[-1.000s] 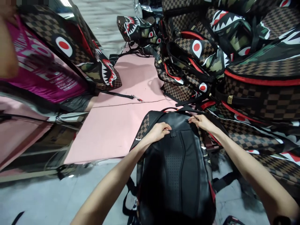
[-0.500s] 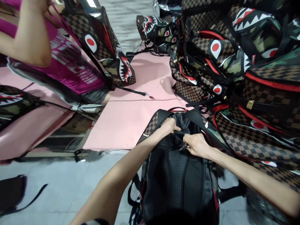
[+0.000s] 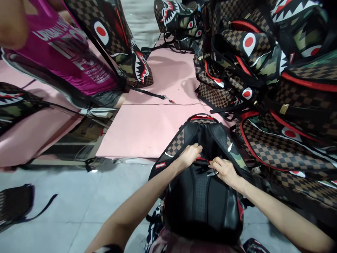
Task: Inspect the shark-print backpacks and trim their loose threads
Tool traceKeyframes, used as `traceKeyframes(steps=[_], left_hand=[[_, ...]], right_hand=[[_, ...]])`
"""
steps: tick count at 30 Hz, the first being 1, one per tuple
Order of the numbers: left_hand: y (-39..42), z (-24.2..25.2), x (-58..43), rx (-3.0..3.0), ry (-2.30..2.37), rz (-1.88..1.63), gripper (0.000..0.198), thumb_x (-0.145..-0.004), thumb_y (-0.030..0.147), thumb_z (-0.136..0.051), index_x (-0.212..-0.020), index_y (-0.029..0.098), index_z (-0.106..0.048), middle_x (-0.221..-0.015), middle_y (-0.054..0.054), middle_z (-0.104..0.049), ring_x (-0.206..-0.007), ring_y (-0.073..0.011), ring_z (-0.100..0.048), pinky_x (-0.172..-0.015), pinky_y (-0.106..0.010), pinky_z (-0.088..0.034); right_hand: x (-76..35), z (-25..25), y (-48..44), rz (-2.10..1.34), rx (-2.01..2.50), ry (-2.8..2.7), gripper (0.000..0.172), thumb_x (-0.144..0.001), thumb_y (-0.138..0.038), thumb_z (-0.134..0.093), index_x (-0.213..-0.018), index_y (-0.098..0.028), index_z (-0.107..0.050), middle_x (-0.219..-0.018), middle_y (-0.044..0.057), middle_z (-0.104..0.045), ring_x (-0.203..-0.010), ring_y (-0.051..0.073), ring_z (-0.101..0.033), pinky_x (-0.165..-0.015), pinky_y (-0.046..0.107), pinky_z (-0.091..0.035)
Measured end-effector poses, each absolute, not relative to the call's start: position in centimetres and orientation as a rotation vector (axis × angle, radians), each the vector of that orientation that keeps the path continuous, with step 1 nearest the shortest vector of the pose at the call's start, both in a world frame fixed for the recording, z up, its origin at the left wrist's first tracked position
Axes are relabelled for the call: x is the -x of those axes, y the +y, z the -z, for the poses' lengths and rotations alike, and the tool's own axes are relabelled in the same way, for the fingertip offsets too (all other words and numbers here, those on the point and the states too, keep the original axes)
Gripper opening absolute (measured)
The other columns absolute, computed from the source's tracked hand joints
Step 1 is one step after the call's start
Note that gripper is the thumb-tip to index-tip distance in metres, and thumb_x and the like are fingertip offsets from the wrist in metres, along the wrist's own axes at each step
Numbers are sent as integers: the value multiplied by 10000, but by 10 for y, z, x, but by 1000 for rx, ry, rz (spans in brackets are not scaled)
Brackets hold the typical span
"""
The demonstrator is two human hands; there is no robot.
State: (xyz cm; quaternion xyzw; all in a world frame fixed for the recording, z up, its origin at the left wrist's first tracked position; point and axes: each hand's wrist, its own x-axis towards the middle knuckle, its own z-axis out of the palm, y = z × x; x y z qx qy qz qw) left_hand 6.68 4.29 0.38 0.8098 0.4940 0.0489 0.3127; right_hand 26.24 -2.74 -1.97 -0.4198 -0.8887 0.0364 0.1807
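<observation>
A backpack with a black padded back (image 3: 201,200) hangs over the near edge of the pink table, its checkered and camouflage top lying on the tabletop. My left hand (image 3: 191,154) is closed on the black fabric at the left of a red-edged opening in its back. At the right of that opening, my right hand (image 3: 223,170) pinches the fabric edge and also holds small metal snips (image 3: 212,172), their blades pointing left. The fingertips of both hands are partly hidden in the dark folds.
Checkered and camouflage backpacks (image 3: 289,140) are piled along the right. A person in a magenta top (image 3: 71,52) sits at the upper left beside an upright backpack (image 3: 118,38). The pink table (image 3: 137,131) extends ahead; a dark bag piece (image 3: 17,203) lies lower left.
The backpack's black back has folded down, showing more of its top and a red edge at the opening. My hands have moved slightly lower, and the view has shifted.
</observation>
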Motion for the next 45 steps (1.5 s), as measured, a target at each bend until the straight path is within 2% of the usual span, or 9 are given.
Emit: traceKeyframes(steps=[5,10,14,17,21,28,32,38,45], left_hand=[[77,-10,-81,-2809,556,39,169,-852,141,-443,-926,200,-583,-931,-60,-583,-725,-154,-547,-591,-268,-339],[106,10,-102,-2917,152,72,132,-805,106,-522,-732,182,-601,-842,-52,-626,-599,-123,-508,-520,-268,-283],[110,21,-107,-2791,324,105,209,-783,85,-513,-604,169,-577,-844,-71,-634,-638,-137,-534,-585,-289,-348],[102,17,-100,-2665,571,156,183,-804,119,-473,-691,167,-610,-878,-92,-629,-689,-161,-566,-652,-305,-391],[87,13,-87,-2284,1121,19,149,-794,152,-481,-756,157,-626,-869,-90,-640,-771,-186,-599,-704,-284,-413],[74,26,-86,-1886,1428,-78,150,-774,127,-485,-764,137,-635,-643,-36,-645,-614,-134,-614,-569,-204,-427],[73,26,-87,-1781,1475,-141,163,-760,115,-476,-763,139,-637,-711,-44,-670,-647,-126,-618,-579,-195,-432],[72,18,-86,-1743,1470,-198,162,-743,122,-481,-722,140,-640,-682,-46,-659,-617,-136,-597,-598,-219,-433],[74,21,-86,-1772,1455,-239,156,-727,119,-492,-696,148,-642,-652,-33,-637,-636,-140,-587,-617,-223,-425]], right_hand=[[-260,17,-19,-113,1217,-2499,167,-887,-206,-471,-788,-165,-600,-736,7,-570,-587,93,-531,-547,236,-345],[-261,15,-11,-104,1184,-2488,224,-904,-229,-442,-750,-162,-591,-709,4,-560,-561,91,-518,-535,240,-323],[-263,16,-7,-127,1165,-2505,216,-903,-224,-442,-758,-166,-591,-702,2,-551,-546,89,-509,-532,240,-319],[-264,16,-5,-136,1156,-2495,204,-904,-224,-442,-780,-167,-594,-714,4,-559,-553,90,-521,-537,239,-332],[-266,18,-5,-168,1138,-2492,186,-906,-230,-438,-843,-170,-602,-745,11,-586,-575,98,-553,-540,238,-362],[-284,-2,20,-404,1175,-2346,226,-892,-225,-431,-1070,-196,-568,-1007,62,-627,-864,145,-614,-675,242,-452],[-285,-25,50,-256,1564,-2339,395,-862,-359,-492,-1193,-144,-477,-912,92,-641,-793,202,-608,-651,286,-428],[-270,-26,85,-270,1355,-2854,91,-803,-210,-587,-880,-170,-612,-885,66,-614,-847,197,-535,-720,281,-365],[-249,-20,98,-94,1111,-3132,122,-820,-241,-561,-817,-155,-648,-855,82,-598,-869,216,-499,-786,351,-324]])
